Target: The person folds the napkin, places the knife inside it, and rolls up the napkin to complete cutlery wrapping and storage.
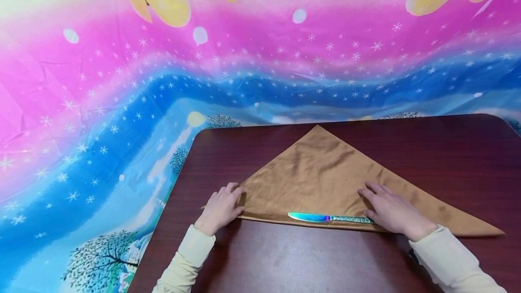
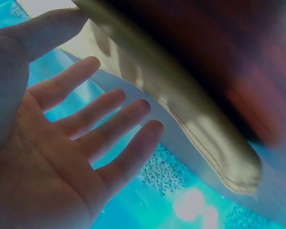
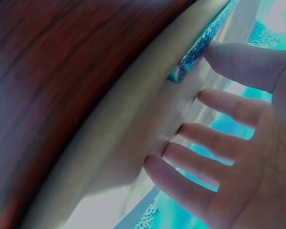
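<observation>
A golden-brown cloth napkin (image 1: 313,173) lies folded as a triangle, its peak toward the table's far edge. Along its near folded edge rests a shiny rainbow-coloured table knife (image 1: 311,217), blade to the left. My left hand (image 1: 221,205) is at the napkin's left part, fingertips on the cloth near the fold; in the left wrist view its fingers are spread and loosely straight. Spread fingers of my right hand (image 1: 392,211) touch the cloth right of centre. In the right wrist view, the right thumb is beside the patterned knife handle (image 3: 200,47).
The dark reddish-brown table (image 1: 293,257) has rounded far corners. Behind and to the left hangs a pink and blue cloth backdrop (image 1: 244,71) printed with snowflakes and trees. The napkin's right tip (image 1: 494,230) extends past the right hand.
</observation>
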Tool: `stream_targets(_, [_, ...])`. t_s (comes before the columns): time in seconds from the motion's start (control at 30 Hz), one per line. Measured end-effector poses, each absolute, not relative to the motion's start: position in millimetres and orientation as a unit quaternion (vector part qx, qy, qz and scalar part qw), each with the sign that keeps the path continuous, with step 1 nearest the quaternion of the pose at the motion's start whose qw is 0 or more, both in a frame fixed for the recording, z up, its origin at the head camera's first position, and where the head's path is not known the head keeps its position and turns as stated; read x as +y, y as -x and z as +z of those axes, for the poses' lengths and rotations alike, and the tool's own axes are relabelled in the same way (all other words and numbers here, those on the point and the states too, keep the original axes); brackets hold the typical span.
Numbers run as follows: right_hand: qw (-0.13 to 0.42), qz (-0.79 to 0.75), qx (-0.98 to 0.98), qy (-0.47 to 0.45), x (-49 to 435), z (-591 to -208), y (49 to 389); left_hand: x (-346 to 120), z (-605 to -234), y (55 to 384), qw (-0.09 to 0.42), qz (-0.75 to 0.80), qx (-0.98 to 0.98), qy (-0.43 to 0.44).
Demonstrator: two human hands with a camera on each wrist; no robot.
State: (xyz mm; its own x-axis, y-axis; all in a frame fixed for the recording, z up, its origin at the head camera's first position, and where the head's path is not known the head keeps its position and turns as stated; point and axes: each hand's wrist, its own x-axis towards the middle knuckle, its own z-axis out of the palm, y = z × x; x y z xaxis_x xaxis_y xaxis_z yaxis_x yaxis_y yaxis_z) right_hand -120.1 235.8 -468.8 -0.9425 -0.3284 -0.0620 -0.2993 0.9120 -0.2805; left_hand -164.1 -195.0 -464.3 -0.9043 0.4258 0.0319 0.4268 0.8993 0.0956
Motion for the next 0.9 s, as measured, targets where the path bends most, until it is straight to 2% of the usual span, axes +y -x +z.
stream_targets(0.33, [0.059,-0.122,0.981,0.142,249,-466,119,-219,-463,155,0.016,-0.038,-0.985,0.169])
stream_targets(0.9, [0.102,-0.119,0.986,0.054,302,-459,105,-238,-459,145,-0.012,-0.018,-0.994,0.106])
